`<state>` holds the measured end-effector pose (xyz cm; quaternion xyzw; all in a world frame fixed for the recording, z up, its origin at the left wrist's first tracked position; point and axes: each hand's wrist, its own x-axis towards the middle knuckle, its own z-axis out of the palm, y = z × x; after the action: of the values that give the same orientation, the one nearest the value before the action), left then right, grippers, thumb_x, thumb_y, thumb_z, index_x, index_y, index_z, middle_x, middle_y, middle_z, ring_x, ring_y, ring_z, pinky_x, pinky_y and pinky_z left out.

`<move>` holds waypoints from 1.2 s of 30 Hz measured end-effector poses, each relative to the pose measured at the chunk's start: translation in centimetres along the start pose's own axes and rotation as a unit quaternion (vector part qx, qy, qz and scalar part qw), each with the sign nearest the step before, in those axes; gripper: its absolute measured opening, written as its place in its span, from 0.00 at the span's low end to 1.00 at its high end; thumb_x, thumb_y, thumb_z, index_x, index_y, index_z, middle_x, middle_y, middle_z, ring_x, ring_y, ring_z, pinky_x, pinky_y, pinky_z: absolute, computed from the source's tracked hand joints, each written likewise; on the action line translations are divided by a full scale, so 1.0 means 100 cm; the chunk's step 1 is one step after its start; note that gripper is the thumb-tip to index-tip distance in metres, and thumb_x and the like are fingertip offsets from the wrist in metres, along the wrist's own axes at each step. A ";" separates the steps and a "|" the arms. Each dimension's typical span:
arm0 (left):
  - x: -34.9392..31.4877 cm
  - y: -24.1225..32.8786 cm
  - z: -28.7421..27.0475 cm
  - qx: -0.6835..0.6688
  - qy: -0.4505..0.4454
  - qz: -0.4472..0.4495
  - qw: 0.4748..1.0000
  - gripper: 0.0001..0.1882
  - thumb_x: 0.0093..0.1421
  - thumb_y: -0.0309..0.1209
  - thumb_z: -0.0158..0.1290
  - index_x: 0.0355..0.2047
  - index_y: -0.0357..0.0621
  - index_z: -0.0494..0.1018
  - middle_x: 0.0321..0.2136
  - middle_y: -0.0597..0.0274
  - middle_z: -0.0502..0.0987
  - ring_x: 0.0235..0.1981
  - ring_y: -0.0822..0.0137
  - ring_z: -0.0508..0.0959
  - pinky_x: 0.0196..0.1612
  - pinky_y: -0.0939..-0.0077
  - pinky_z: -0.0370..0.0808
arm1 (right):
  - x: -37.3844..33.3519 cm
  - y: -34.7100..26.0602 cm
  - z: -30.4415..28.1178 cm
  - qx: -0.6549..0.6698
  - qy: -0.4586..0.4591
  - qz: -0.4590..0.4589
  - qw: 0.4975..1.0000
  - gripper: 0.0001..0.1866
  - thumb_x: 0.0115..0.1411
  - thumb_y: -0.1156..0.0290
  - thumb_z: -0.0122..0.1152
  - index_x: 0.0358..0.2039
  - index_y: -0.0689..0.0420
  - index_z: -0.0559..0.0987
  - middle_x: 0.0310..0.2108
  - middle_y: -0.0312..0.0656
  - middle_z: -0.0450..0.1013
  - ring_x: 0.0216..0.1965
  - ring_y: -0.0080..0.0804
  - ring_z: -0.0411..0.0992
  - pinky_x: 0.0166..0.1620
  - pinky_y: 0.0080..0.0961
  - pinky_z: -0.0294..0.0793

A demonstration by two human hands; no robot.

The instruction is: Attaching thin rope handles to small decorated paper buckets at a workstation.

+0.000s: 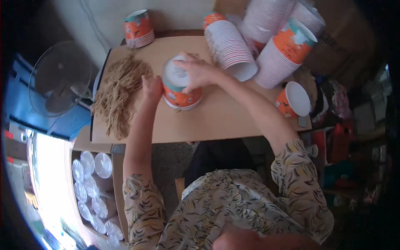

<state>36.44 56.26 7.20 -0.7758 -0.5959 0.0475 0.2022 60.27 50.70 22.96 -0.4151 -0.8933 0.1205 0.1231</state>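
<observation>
An orange paper tub [182, 98] with a teal band stands upside down in the middle of the table, its white rim on the tabletop. My right hand [196, 73] reaches over from the right, its fingers and thumb curved round the tub's upper end. Under that palm the top looks whitish, with a pale, cloudy patch I cannot make out. My left hand [152, 87] is against the tub's left side, fingers curled; what they hold, if anything, is hidden. Left of it lies a loose heap of tan, stringy strands [118, 91].
Nested tubs [139, 29] stand at the back left. Tall stacks of white-rimmed tubs [229, 46] crowd the back right. A single tub [296, 100] lies tilted at the right edge. Below left, a carton [118, 183] holds clear plastic bowls [103, 165]; a fan [62, 79] stands beyond.
</observation>
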 end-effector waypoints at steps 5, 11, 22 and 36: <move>0.017 -0.004 -0.011 -0.270 -0.006 -0.001 0.963 0.12 0.59 0.39 0.56 0.38 0.52 0.84 0.39 0.53 0.85 0.44 0.56 0.85 0.61 0.39 0.64 | -0.005 0.014 -0.005 -0.011 -0.006 -0.036 0.999 0.57 0.31 0.54 0.82 0.65 0.55 0.68 0.63 0.57 0.61 0.63 0.59 0.61 0.65 0.47 0.65; -0.017 -0.022 -0.005 -0.141 -0.071 -0.023 0.987 0.23 0.60 0.46 0.56 0.55 0.57 0.76 0.49 0.60 0.80 0.51 0.56 0.79 0.58 0.38 0.68 | 0.004 -0.003 0.009 0.022 -0.029 -0.018 0.999 0.57 0.28 0.51 0.83 0.62 0.52 0.70 0.67 0.56 0.57 0.65 0.60 0.57 0.62 0.58 0.64; -0.121 -0.026 -0.052 -0.378 0.204 0.080 0.900 0.18 0.55 0.15 0.48 0.43 0.42 0.79 0.53 0.47 0.78 0.52 0.45 0.79 0.51 0.52 0.77 | -0.055 0.017 0.035 0.164 0.206 -0.061 0.963 0.60 0.35 0.53 0.83 0.68 0.58 0.63 0.70 0.64 0.50 0.73 0.61 0.46 0.72 0.53 0.48; -0.169 0.138 -0.116 -0.670 0.107 0.012 0.735 0.09 0.62 0.18 0.56 0.43 0.35 0.79 0.41 0.52 0.82 0.43 0.64 0.82 0.46 0.70 0.81 | -0.204 0.133 0.022 0.114 0.545 0.187 0.809 0.07 0.59 0.80 0.62 0.39 0.60 0.78 0.32 0.44 0.76 0.32 0.35 0.77 0.35 0.31 0.76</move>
<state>47.80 34.50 9.83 -0.7178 -0.4384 -0.4445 -0.3082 81.79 43.00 14.21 -0.5549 -0.5643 -0.0038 0.6112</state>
